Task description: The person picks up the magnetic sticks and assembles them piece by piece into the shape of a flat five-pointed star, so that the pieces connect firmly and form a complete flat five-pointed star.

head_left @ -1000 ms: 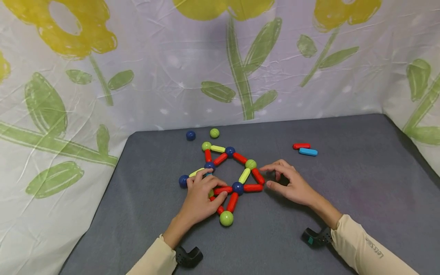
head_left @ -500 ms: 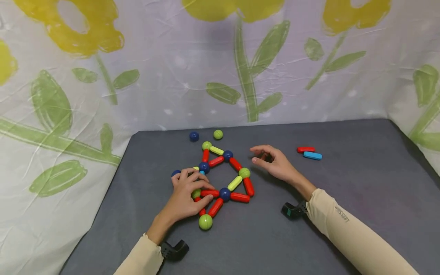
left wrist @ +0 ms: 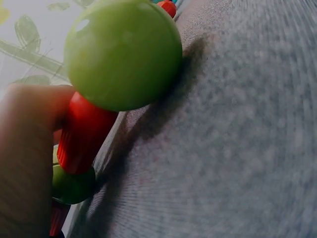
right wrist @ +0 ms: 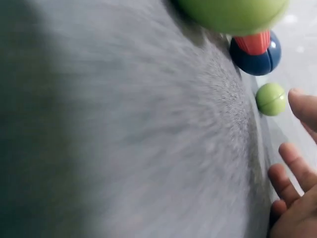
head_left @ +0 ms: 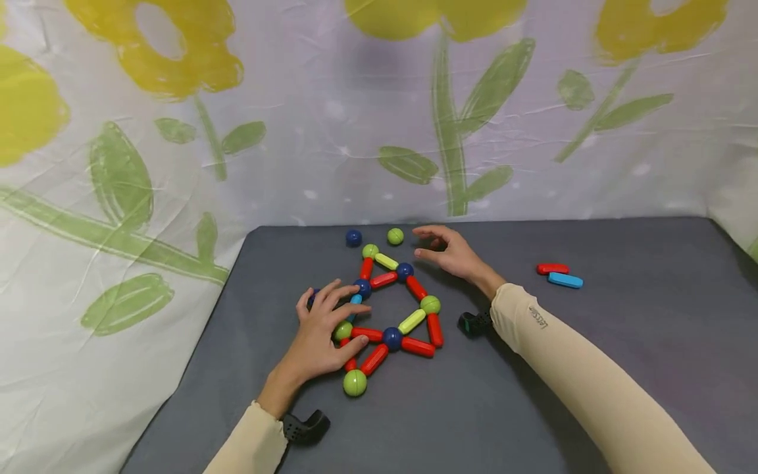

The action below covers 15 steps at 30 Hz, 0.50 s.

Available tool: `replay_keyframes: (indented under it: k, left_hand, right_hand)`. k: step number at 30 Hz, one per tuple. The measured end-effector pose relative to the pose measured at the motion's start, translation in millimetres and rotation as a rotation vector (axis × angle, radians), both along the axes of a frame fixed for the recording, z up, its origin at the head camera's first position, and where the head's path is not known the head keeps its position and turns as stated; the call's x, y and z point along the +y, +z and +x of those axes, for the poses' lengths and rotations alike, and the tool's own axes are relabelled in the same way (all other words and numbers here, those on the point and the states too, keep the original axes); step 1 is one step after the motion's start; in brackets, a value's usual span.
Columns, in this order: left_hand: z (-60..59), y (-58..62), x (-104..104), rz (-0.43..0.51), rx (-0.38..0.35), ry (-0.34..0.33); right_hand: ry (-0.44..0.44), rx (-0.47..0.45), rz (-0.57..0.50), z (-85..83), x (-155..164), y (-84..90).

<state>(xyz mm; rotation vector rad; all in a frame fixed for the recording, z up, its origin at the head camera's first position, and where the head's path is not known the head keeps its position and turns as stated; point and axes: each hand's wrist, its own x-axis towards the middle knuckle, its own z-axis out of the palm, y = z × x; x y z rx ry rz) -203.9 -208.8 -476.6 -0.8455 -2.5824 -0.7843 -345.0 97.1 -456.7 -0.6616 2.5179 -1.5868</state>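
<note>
Magnetic rod-and-ball construction (head_left: 391,309), a flat lattice of red, yellow-green and light-blue plastic rods joined by dark-blue and lime-green plastic balls, lies on the grey felt-covered table (head_left: 592,368), left of centre and near the flowered fabric backdrop (head_left: 296,118). My left hand (head_left: 322,329) rests on the lattice's left edge, fingers spread and fairly straight, the thumb lying against a red rod beside a lime-green node ball (head_left: 342,330); it presses rather than grips. In the left wrist view the large lime-green end ball (left wrist: 124,52) at the lattice's near tip sits close to the lens with its red rod (left wrist: 84,134) behind it. My right hand (head_left: 447,250) hovers at the far side of the table, fingers apart and loosely curved, holding nothing, its fingertips just beside a loose lime-green ball (head_left: 395,236) (the right wrist view shows that same ball (right wrist: 271,98) a short way from my fingertips, not touching). A loose dark-blue ball (head_left: 353,237) lies next to it. Assembly status, as I judge it: several closed triangles are complete. Unused parts are the two loose balls plus a spare red rod (head_left: 553,268) and a spare light-blue rod (head_left: 565,280), lying side by side well apart to the right.
</note>
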Motion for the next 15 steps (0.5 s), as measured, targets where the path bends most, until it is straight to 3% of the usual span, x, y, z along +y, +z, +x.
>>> replay_keyframes:
  k: [7, 15]
  left_hand:
    - [0.8, -0.9, 3, 0.036, -0.057, -0.002]
    - [1.7, 1.3, 0, 0.054, -0.055, 0.004]
  right_hand:
    - [0.076, 0.044, 0.073, -25.1, -10, 7.7]
    - [0.269, 0.163, 0.133, -38.5, -29, 14.6]
